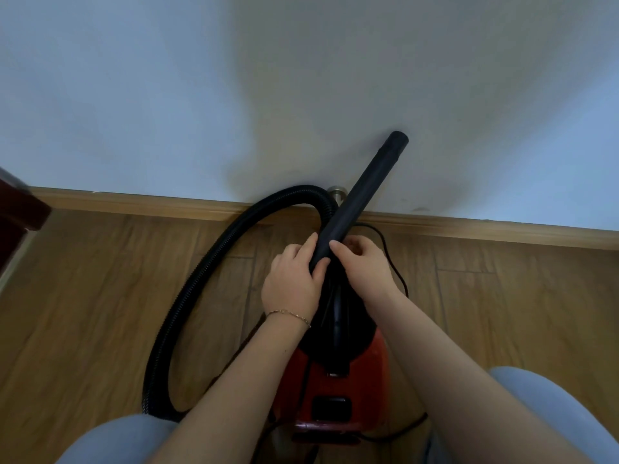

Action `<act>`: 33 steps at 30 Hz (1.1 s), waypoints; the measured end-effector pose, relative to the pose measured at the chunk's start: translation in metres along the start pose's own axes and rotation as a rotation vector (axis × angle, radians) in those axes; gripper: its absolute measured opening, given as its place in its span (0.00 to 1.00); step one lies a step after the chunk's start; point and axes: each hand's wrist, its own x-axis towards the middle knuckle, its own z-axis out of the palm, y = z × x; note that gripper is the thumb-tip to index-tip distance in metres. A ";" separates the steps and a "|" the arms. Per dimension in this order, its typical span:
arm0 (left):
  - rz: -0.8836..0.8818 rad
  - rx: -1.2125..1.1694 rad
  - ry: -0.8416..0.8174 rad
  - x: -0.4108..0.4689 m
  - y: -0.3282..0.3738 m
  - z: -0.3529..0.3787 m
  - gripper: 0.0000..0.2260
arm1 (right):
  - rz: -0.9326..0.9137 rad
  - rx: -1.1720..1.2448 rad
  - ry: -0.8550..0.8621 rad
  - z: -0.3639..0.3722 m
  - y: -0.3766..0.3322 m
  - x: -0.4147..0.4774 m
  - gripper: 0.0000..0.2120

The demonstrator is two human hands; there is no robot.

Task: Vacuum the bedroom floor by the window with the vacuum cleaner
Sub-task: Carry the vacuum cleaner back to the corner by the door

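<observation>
A red and black vacuum cleaner (338,393) stands on the wooden floor between my knees. Its ribbed black hose (187,296) loops out to the left and back toward the wall. A straight black tube (363,192) slants up to the right, its open end in front of the white wall. My left hand (293,279) grips the tube's lower end from the left. My right hand (361,262) holds the same end from the right, fingers curled. The joint under my hands is hidden.
A white wall (301,78) with a wooden skirting board (134,202) runs across just ahead. A thin black power cord (392,259) trails right of the cleaner. Dark wooden furniture (16,209) juts in at the left edge. A small metal door stop (335,194) sits at the skirting.
</observation>
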 end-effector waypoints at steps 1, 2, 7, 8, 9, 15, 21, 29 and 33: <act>-0.016 0.025 -0.008 0.002 0.001 -0.002 0.22 | -0.024 -0.024 0.020 0.001 0.000 0.000 0.19; -0.022 0.030 -0.018 0.004 0.000 -0.003 0.22 | -0.048 -0.045 0.032 0.001 0.000 0.000 0.20; -0.055 -0.082 -0.082 0.006 -0.002 -0.006 0.22 | -0.127 -0.142 0.032 -0.001 -0.003 -0.006 0.20; -0.049 -0.071 -0.073 0.004 0.000 -0.006 0.22 | -0.140 -0.158 0.040 -0.002 -0.004 -0.007 0.20; -0.041 -0.059 -0.059 0.002 0.001 -0.006 0.22 | -0.152 -0.173 0.049 -0.003 -0.005 -0.008 0.19; -0.060 -0.025 -0.067 -0.003 0.003 -0.005 0.25 | -0.198 -0.235 0.039 -0.006 -0.009 -0.015 0.18; -0.072 -0.032 -0.071 -0.005 0.003 -0.008 0.25 | -0.225 -0.303 0.030 -0.007 -0.001 -0.016 0.17; -0.087 -0.052 -0.079 -0.006 0.001 -0.007 0.26 | -0.252 -0.374 0.000 -0.004 0.001 -0.017 0.18; -0.066 -0.060 -0.086 -0.009 0.001 -0.008 0.27 | -0.242 -0.371 0.001 -0.004 0.003 -0.019 0.18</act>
